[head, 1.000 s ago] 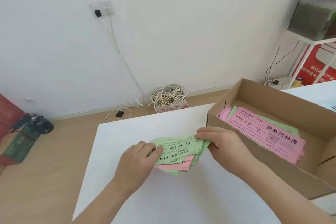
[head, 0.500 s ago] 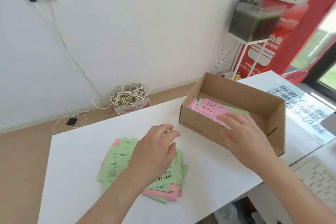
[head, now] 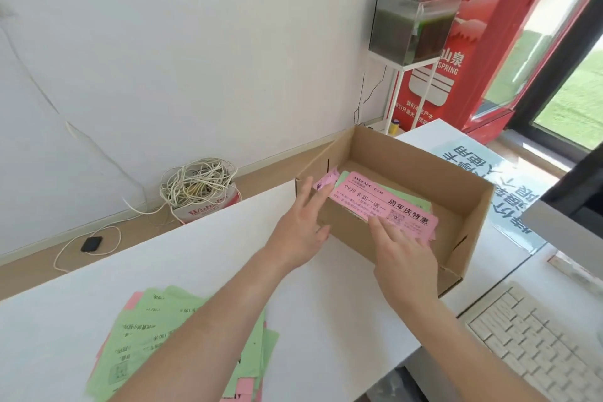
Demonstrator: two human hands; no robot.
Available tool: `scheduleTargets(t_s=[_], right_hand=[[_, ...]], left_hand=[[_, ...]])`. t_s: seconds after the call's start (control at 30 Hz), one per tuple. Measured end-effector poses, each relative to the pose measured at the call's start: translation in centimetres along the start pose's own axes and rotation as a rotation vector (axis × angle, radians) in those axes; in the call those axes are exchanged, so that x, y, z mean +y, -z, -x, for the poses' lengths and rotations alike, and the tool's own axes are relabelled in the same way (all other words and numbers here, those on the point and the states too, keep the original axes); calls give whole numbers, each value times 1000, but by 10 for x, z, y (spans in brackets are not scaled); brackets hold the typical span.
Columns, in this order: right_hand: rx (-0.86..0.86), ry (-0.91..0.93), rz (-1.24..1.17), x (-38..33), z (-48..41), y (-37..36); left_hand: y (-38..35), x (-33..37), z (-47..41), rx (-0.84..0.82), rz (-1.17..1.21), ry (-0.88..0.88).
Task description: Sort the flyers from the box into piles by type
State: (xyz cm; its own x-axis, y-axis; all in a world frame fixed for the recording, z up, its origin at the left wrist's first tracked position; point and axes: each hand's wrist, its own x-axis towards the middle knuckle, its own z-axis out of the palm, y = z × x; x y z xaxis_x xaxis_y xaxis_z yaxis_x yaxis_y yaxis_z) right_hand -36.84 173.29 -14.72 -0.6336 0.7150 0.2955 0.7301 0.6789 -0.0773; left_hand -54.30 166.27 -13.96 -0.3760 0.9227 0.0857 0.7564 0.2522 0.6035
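Flyers [head: 381, 202] lie stacked in the open box [head: 408, 157] on the desk [head: 326, 303], a pink one on top with green ones under it. The right hand [head: 404, 254] reaches over the box's near wall, its straight fingers resting on the top pink flyer's near end and gripping nothing that shows. The left hand [head: 301, 225] is flat against the box's near left corner, fingers spread and straight, holding nothing. A loose pile [head: 169, 330] of green and pink flyers sits at the desk's near left, partly under the left forearm. A keyboard [head: 538, 343] lies to the right; a cable coil [head: 195, 183] sits on the floor.
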Motion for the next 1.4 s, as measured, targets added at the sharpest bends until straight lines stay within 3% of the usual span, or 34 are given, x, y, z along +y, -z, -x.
scheduleTargets(t_s=[0.1, 0.2, 0.27, 0.4, 0.5, 0.67, 0.77, 0.9, 1.0, 1.1, 1.2, 1.27, 1.37, 1.4], right_hand=[[64, 2, 6, 17, -18, -2], [52, 157, -84, 7, -23, 1], [-114, 274, -237, -19, -14, 1], [-622, 485, -390, -82, 23, -8], [-735, 528, -367, -126, 41, -23], [-692, 575, -236, -174, 43, -33], [-676, 419, -123, -185, 45, -27], [-638, 211, 27, -195, 73, -12], [-684, 147, -107, -198, 100, -3], [-748, 186, -332, -209, 131, 2], [-746, 218, -472, -217, 150, 2], [-646, 191, -496, -207, 147, 1], [-370, 270, -374, -178, 129, -3], [-396, 291, -310, -171, 122, -3]], left_hand=[[2, 13, 6, -21, 75, -19], [15, 2, 49, 28, 1, 22], [27, -21, 94, 31, -78, 138], [51, -62, 186, 11, -233, 394], [51, -75, 254, -5, -407, 490], [21, -84, 297, -21, -507, 493], [21, -95, 288, -21, -544, 450], [39, -114, 260, -14, -410, 381], [56, -124, 226, -3, -199, 325], [68, -127, 195, -91, 0, 271], [61, -129, 186, -274, -60, 126], [58, -134, 193, -220, -155, 85], [64, -139, 221, 30, -154, 129], [65, -140, 235, 74, -149, 162]])
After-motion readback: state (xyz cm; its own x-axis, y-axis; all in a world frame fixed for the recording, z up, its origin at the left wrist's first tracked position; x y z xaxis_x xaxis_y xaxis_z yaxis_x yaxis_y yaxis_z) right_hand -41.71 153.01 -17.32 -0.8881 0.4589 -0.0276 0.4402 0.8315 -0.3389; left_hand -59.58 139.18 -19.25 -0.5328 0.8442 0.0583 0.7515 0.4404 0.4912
